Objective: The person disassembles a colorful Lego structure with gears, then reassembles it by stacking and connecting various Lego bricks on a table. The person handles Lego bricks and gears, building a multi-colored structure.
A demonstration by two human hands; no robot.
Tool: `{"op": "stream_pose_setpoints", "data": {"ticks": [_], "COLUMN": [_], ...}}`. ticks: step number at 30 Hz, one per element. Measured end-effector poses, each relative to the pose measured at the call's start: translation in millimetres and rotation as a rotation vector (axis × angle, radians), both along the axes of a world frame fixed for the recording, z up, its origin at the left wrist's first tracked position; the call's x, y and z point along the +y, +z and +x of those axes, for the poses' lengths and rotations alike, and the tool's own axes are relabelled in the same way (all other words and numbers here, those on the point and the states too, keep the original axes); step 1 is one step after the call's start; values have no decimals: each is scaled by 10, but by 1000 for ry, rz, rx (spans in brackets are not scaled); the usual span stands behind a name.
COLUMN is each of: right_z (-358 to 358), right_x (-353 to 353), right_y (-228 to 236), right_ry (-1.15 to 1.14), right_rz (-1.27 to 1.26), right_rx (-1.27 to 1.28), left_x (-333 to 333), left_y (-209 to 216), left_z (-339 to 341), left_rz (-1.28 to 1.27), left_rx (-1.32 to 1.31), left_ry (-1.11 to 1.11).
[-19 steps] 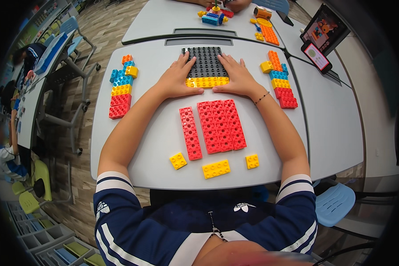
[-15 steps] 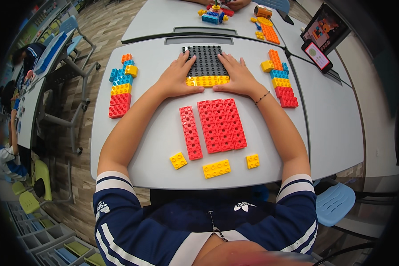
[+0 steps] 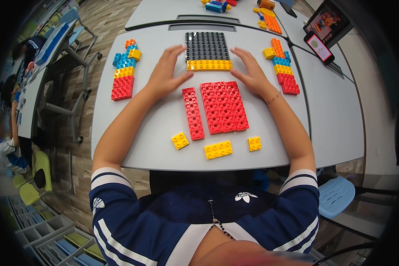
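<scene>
A black studded baseplate [image 3: 207,46] lies on the table with a row of yellow bricks [image 3: 210,65] along its near edge. My left hand [image 3: 166,73] hovers beside its left side, fingers apart and holding nothing. Off the opposite side is my right hand [image 3: 252,71], open and empty too, its thumb and fingers spread toward the plate. Nearer to me three long red bricks [image 3: 224,107] lie side by side, and a single long red brick [image 3: 193,113] sits apart to their left. Below them are a square yellow brick [image 3: 180,140], a longer yellow brick [image 3: 218,150] and another small yellow brick [image 3: 254,143].
Multicoloured brick stacks lie at the table's left [image 3: 124,73] and right [image 3: 281,66]. A phone [image 3: 319,48] leans against a tablet [image 3: 327,24] at the far right. More bricks [image 3: 270,22] are on the table beyond. People sit at a table on the left.
Both hands have come off the baseplate and its yellow row, moving outward to either side. The view has shifted a little; the bricks keep their arrangement.
</scene>
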State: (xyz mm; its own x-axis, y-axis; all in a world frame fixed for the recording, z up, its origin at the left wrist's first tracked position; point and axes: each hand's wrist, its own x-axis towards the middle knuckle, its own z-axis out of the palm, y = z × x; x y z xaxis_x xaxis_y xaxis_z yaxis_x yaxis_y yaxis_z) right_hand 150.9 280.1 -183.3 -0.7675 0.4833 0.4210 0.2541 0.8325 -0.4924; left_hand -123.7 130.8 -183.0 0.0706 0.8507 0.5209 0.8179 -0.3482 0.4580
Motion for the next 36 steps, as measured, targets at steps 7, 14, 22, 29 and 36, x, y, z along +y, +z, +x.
{"op": "stream_pose_setpoints", "data": {"ticks": [7,14,22,29,36], "right_z": [496,361,240,207,179], "right_x": [-843,-1018,-927,-896,-859], "right_y": [289,320,204,190,162], "right_ry": [281,274,214,207,196], "right_rz": [-79,14,38,46,57], "right_rx": [-107,-171,-109,-86,-76], "left_x": [-764,-586,-478,-562,-561], "left_y": [81,52,-12,106,116], "left_z": [336,338,279,374,524], "left_rz": [-321,-326,-215,-125,-73], "left_rx": [24,125,97,30,193], "left_ry": [-18,68,84,-147,-205]}}
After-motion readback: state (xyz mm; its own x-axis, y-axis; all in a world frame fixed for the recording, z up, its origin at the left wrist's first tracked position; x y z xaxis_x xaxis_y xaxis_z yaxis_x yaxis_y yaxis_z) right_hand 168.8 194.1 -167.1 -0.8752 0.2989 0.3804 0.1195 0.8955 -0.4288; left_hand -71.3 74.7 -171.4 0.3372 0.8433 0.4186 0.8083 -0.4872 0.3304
